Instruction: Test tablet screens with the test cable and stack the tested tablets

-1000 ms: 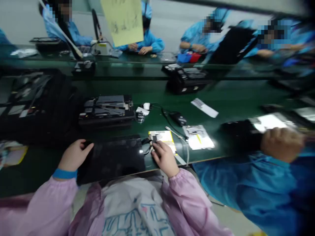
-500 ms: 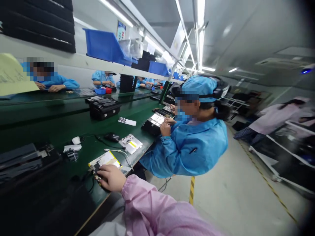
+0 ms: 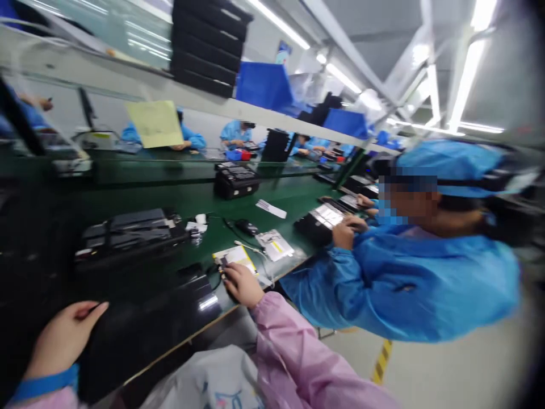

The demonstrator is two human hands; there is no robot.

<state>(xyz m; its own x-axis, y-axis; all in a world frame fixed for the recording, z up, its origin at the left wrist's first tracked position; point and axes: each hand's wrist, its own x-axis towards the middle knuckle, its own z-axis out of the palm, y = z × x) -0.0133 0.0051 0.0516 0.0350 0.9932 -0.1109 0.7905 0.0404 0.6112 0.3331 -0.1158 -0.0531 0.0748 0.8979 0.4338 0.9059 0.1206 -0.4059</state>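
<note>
At the front edge of the green bench, my right hand (image 3: 244,287) grips the near end of an opened electronic device (image 3: 240,257). The device has a pale inside, a yellow edge and a small circuit board under my fingertips. Lower left, my left hand (image 3: 59,341), with a blue band at the wrist, is over the dark part of the bench. Its thumb and fingers are closed together; a thin dark thing may be between them, too dim to name. Between my hands lies a glossy black panel (image 3: 193,298).
A black tray with dark flat parts (image 3: 128,230) stands at the left. Beyond my right hand lie a second opened device (image 3: 276,244), a cable and a black mouse (image 3: 247,227). A co-worker in blue (image 3: 395,272) sits close on the right. A shelf with blue bins (image 3: 264,85) hangs above.
The view has swung left, bringing my left hand and the glossy black panel into sight. My right hand stays on the same opened device.
</note>
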